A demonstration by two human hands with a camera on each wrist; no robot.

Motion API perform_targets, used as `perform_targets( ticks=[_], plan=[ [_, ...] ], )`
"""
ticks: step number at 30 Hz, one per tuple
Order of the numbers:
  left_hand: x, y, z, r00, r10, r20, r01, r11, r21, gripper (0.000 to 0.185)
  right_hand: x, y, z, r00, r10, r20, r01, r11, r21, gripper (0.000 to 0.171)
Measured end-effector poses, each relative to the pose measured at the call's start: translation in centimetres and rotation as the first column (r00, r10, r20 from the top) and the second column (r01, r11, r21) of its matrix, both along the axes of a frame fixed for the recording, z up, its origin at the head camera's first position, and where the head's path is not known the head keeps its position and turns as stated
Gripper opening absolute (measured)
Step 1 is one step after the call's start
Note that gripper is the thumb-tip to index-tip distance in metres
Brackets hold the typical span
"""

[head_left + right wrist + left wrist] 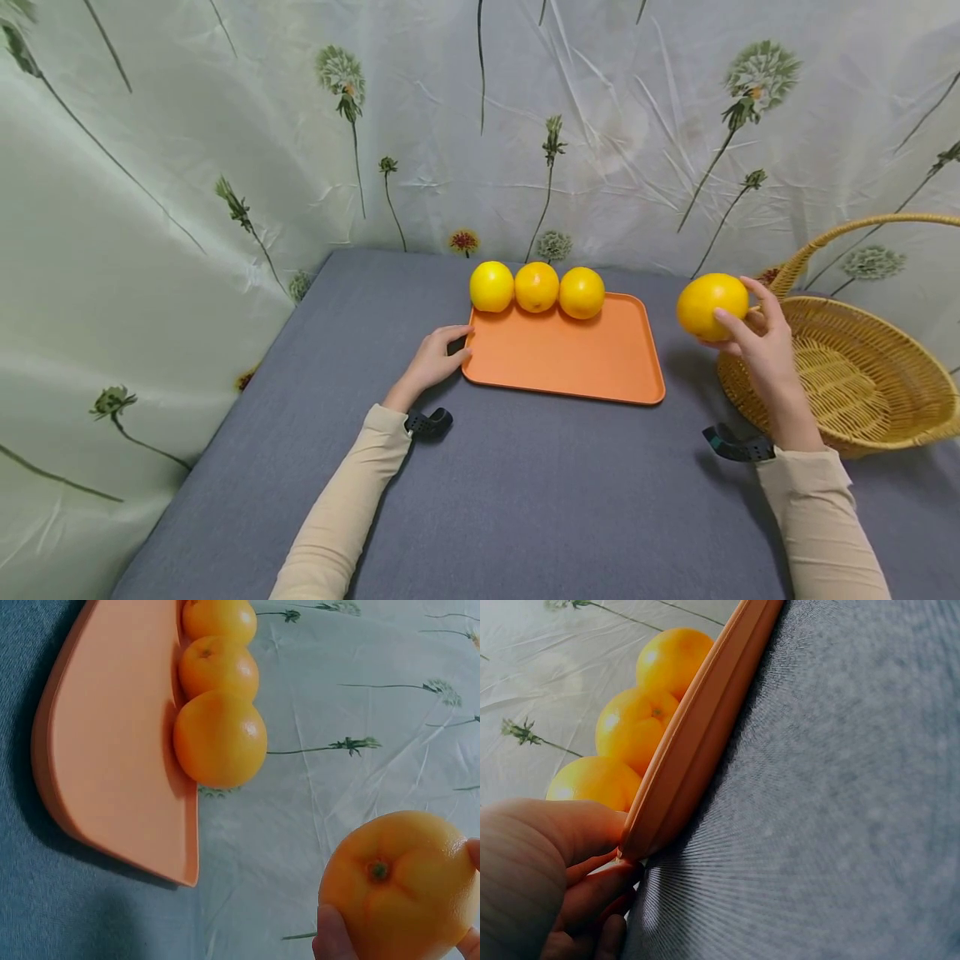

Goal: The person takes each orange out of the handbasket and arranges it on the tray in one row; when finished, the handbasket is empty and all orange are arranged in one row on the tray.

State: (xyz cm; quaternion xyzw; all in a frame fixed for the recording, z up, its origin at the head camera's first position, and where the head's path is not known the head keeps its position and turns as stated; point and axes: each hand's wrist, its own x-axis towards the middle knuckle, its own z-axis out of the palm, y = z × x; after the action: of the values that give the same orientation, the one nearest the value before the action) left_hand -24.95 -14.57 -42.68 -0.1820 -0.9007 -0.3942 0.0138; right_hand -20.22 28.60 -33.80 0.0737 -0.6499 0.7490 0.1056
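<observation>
An orange tray [562, 358] lies on the table with three oranges [536, 287] in a row along its far side. At the tray's left edge, my left hand [433, 360] holds the rim; the left wrist view shows the thumb and fingers [592, 896] at that rim. To the right of the tray, my right hand [765, 337] grips another orange [711, 306] above the table, beside the wicker basket [911, 333]. In the right wrist view the stem end of this held orange [390, 892] shows, with fingertips on its sides.
The basket stands on the right of the grey table [570, 492], its arched handle [877, 221] rising at the back. Behind the table hangs a pale curtain [450, 125] with a dandelion print. Each wrist wears a dark band [429, 423].
</observation>
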Motion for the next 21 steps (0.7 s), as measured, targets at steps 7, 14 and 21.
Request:
perform_targets(
  ticks=[7, 14, 21],
  plan=[
    [0.0, 0.0, 0.0, 1.0, 0.005, 0.008, -0.005, 1.0, 0.0, 0.044, -0.7, -0.6, -0.4, 0.998, 0.0, 0.061, -0.003, 0.999, 0.042, 0.057],
    [0.0, 0.0, 0.0, 1.0, 0.001, 0.003, -0.001, 1.0, -0.008, 0.045, -1.3, -1.1, -0.7, 0.997, -0.001, 0.074, -0.003, 0.998, 0.058, 0.057],
    [0.0, 0.1, 0.0, 1.0, 0.006, 0.01, -0.006, 1.0, -0.004, 0.045, -1.8, -1.4, -1.0, 0.996, 0.004, 0.087, -0.012, 0.996, 0.086, 0.059]
  ],
)
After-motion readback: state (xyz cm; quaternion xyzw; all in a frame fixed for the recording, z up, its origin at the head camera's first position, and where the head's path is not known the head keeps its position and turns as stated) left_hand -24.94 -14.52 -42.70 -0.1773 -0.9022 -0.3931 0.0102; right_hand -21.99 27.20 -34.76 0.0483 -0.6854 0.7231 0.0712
